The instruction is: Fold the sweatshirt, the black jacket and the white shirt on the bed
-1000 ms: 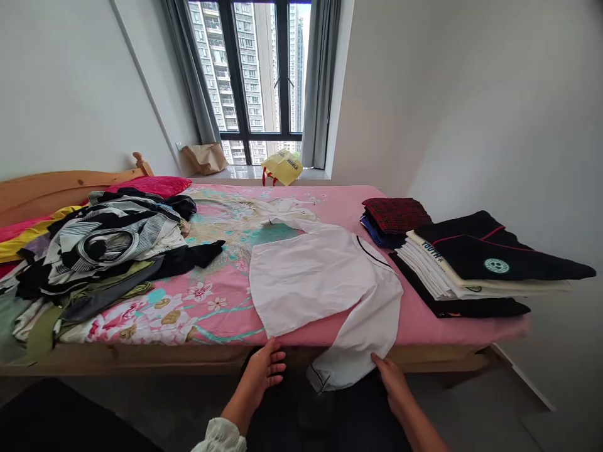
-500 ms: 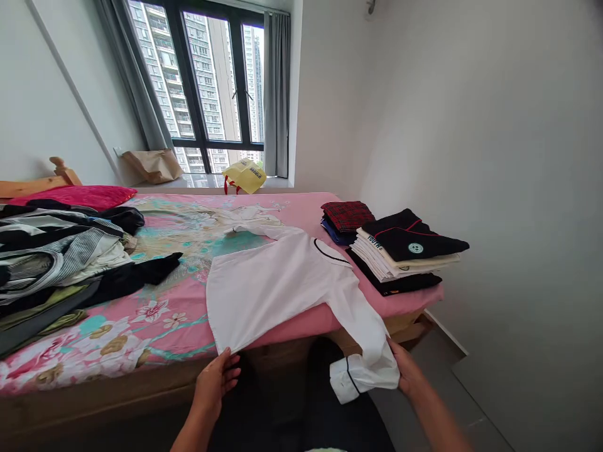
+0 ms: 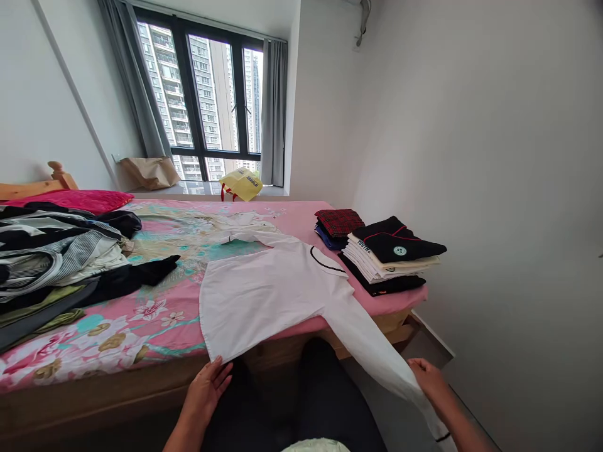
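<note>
A white long-sleeved shirt (image 3: 264,295) with black trim at the collar lies spread on the bed, its collar toward the right. At the near corner of its hem is my left hand (image 3: 206,390), the thumb and fingers closed on the fabric. One sleeve hangs over the bed's edge, stretched toward the lower right. My right hand (image 3: 428,382) grips this sleeve along its outer edge, above the black-lined cuff (image 3: 444,437). The cuff is partly hidden by my forearm. The other sleeve reaches across the bed toward the window side.
Folded clothes (image 3: 377,263) stand stacked at the bed's right end, beside a smaller pile topped with red plaid (image 3: 340,222). Loose clothes (image 3: 61,263) heap on the left by a red pillow (image 3: 80,199). A yellow bag (image 3: 242,184) and brown paper bag (image 3: 149,172) sit by the window.
The near sleeve, bunched up with its cuff folded back before, now hangs out long and straight. My right hand has moved right along with it. My left hand stays at the hem corner.
</note>
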### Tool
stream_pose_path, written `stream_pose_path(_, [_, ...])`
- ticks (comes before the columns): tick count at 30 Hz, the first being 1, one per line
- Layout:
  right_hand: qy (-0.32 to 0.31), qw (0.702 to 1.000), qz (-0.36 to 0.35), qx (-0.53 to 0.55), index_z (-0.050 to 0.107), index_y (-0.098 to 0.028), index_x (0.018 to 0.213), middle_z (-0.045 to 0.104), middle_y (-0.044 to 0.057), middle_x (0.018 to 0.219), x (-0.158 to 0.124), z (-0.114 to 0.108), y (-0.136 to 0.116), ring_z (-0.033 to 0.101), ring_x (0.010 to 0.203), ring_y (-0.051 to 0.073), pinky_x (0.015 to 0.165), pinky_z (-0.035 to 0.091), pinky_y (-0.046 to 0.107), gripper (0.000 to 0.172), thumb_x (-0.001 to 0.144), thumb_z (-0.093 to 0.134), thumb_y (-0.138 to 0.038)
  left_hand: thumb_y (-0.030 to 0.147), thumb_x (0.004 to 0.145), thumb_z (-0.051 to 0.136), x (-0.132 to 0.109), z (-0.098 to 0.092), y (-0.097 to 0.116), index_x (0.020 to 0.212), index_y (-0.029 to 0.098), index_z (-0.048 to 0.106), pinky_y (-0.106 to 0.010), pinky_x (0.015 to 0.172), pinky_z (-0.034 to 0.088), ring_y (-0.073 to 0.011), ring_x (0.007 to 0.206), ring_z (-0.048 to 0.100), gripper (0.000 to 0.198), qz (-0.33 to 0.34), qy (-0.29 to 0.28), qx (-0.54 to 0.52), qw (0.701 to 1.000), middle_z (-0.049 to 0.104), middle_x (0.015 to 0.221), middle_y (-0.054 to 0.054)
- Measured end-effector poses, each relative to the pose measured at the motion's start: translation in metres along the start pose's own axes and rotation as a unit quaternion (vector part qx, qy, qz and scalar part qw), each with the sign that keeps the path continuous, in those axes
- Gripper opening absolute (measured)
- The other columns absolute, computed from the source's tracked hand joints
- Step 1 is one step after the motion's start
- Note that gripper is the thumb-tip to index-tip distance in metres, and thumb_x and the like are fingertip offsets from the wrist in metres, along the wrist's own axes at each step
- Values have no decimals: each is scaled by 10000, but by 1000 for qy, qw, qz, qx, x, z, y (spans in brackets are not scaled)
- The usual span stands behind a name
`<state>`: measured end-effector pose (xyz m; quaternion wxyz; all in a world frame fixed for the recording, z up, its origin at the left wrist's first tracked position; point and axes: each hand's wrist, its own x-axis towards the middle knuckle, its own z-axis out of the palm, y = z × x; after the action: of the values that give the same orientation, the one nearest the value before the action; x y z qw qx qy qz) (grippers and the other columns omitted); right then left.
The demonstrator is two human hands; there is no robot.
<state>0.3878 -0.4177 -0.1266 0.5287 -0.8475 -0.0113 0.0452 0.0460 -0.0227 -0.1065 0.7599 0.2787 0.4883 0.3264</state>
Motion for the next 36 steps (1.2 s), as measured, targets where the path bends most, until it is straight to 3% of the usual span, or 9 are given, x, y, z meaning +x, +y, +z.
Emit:
stream_pose_path(5, [0,999,-12,-38,544,-243,428,578,31,501,-9,4,5,564,578,262,566,437,352,242,452,486,-477,90,708,668,-2,-8,-2,761,162,569,-227,559,504,-133,574,654,134,22,42,14,999,635,644,16])
stream_pose_path(14, [-23,995,-49,-79,572,-237,556,615,80,638,-12,15,48,602,634,283,590,472,390,235,575,491,-457,123,697,693,6,-29,-10,852,162,576,-192,466,473,-103,481,606,198,19,37,27,999,632,618,19])
stream_pose_path(18, [-22,968,-231,-96,620,-189,810,631,120,860,-32,41,4,610,804,267,697,509,408,303,767,450,-435,88,703,681,13,-31,-10,839,157,582,-192,485,475,-95,489,602,182,17,38,38,998,638,623,17])
stream_pose_path(21, [-123,896,-416,-92,607,-198,965,618,101,991,-52,77,-46,572,982,224,899,461,408,253,873,379,-257,78,709,672,16,-29,-11,842,158,584,-187,486,473,-90,484,597,179,21,47,36,998,636,614,20])
stream_pose_path(24, [-217,817,-523,-107,584,-219,1074,600,78,1084,-59,119,-84,533,1074,186,967,432,382,337,872,337,-111,82,708,673,14,-28,-11,850,160,585,-187,482,474,-90,478,595,184,22,50,35,998,636,612,20])
stream_pose_path(26, [-242,791,-539,-159,581,-207,1110,592,76,1139,-53,145,-99,508,1124,178,1003,406,378,378,857,334,-75,93,700,683,13,-29,-12,852,159,584,-186,478,473,-92,478,597,193,25,50,34,998,634,610,20])
stream_pose_path(29, [-249,780,-489,-301,536,-166,1228,519,97,1299,-33,170,-111,420,1246,205,1078,308,425,443,832,364,-67,84,687,687,13,-30,-13,843,159,586,-179,475,471,-88,477,593,200,36,48,33,998,626,603,25])
stream_pose_path(33, [-232,789,-434,-367,463,-94,1312,409,150,1398,-20,180,-116,321,1317,296,1086,210,554,535,778,437,-92,62,672,683,15,-32,-16,835,158,591,-178,473,469,-87,477,586,210,37,49,29,998,622,606,24])
stream_pose_path(36, [-234,784,-468,-335,497,-127,1286,451,100,1374,-25,182,-117,326,1320,220,1116,229,435,482,819,382,-103,74,668,688,16,-31,-16,835,160,589,-193,491,481,-100,502,600,213,32,48,19,998,635,634,12])
